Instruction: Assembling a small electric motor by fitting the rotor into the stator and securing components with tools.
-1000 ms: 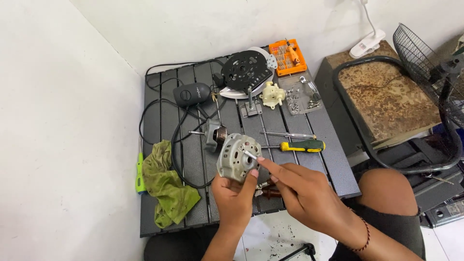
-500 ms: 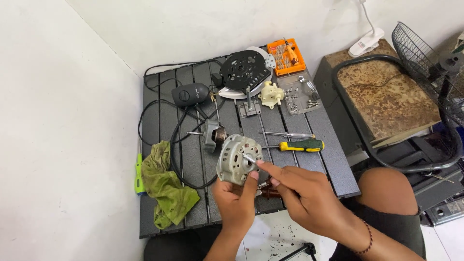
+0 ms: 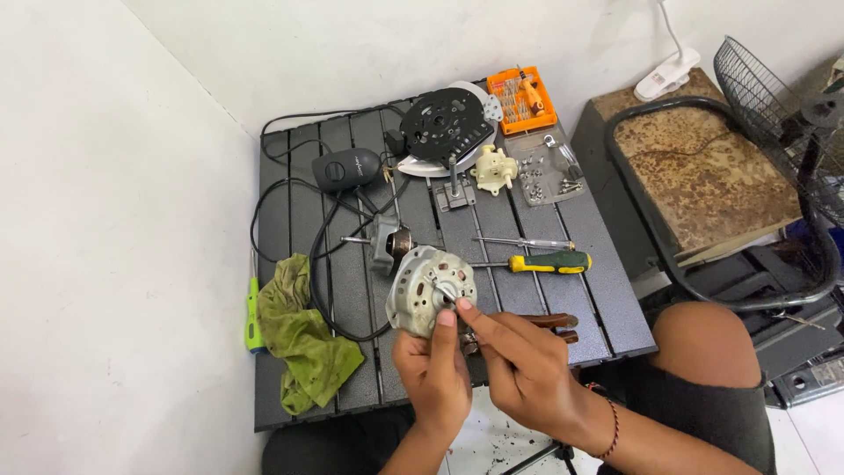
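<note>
My left hand grips a round silver motor housing from below, holding it tilted up over the near edge of a dark slatted table. My right hand pinches at the short shaft in the middle of the housing with thumb and forefinger. Just behind the housing lies a small rotor with a copper winding. Red-handled pliers lie on the table under my right hand.
A yellow-and-green screwdriver, a thin metal rod, a black round fan part, a cream gearbox, an orange bit case, a green rag, black cables and a black switch box lie around. A rusty stool stands right.
The housing has shifted slightly in my left hand; my right fingers stay at its shaft. Nothing else on the table has moved.
</note>
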